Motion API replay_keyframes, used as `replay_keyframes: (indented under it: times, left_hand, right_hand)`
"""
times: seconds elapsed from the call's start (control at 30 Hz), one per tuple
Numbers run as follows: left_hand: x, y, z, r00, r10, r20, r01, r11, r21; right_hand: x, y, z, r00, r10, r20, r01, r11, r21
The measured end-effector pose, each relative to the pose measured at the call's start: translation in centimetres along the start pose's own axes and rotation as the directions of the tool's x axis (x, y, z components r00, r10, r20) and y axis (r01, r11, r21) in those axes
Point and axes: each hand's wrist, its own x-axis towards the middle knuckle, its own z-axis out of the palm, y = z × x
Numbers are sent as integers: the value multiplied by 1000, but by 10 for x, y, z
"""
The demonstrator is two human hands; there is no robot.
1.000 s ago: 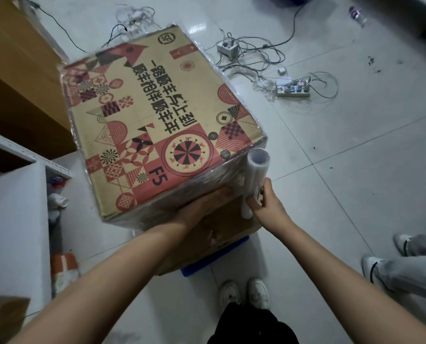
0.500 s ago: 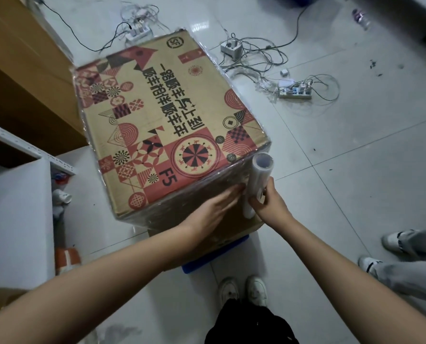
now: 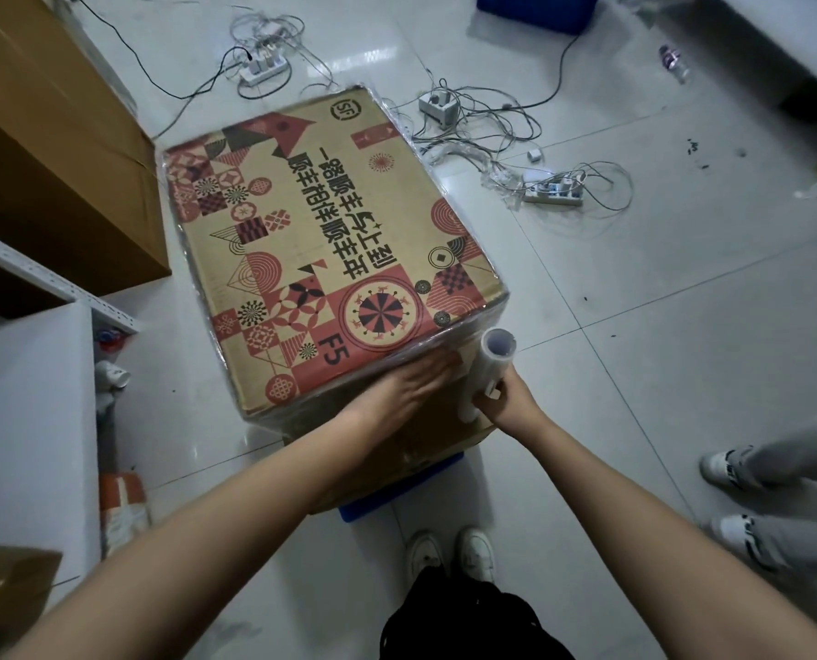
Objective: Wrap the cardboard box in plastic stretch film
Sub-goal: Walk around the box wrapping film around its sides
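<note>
Cardboard box point(image 3: 321, 250) sits on a lower plain carton over a blue crate point(image 3: 397, 488), straight ahead of our hands, film already glossy over its top and near side. Our left hand point(image 3: 411, 383) lies flat, fingers straight and released, pressing the film onto the near side face just under the top edge. Our right hand point(image 3: 502, 402) is clenched round the stretch film roll point(image 3: 487, 373), which stands near upright at the box's near right corner, just beyond the left fingertips; the roll's open core end rises above the right fingers.

Handling guess: box looks stiff and bulky, weight unknown, probably awkward to turn, so we'd walk the roll around it rather than lift. Film is thin, clingy, slippery on itself, tears if yanked; best held by the roll's lower core end, as now, keeping tension while the flat palm smooths. Risk: film bunching at the corner.

Surface: glossy pale floor tiles point(image 3: 683, 350), some dark scuffs. Beyond the box, power strips and tangled cables point(image 3: 554, 188). Large brown carton point(image 3: 49, 150) far left of our fingers, white shelf point(image 3: 30, 421) nearer left. Another person's shoes point(image 3: 725, 464) off to the right of the right hand; our own shoes point(image 3: 449, 554) below.
</note>
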Motion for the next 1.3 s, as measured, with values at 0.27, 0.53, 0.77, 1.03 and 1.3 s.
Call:
replay_keyframes:
  times: [0.27,0.53,0.77,1.03,1.3]
  left_hand:
    - [-18,-17,-17,998,-46,-44,54,980,190]
    - [-23,-16,-14,998,31,55,-43,973,227]
    - [-17,-11,-7,999,16,47,-29,958,284]
    - [-8,9,-10,984,-57,172,81,987,-138]
    - [10,4,-56,962,-70,264,83,996,-40]
  right_hand:
    - [-7,-11,5,995,95,-13,-95,995,7]
    - [-5,-18,0,996,80,-36,-73,981,180]
    - [19,-8,-39,994,-63,84,70,994,-79]
    - [45,-13,-86,903,-234,360,302,942,-145]
    - [57,-18,-93,884,-222,411,293,949,-119]
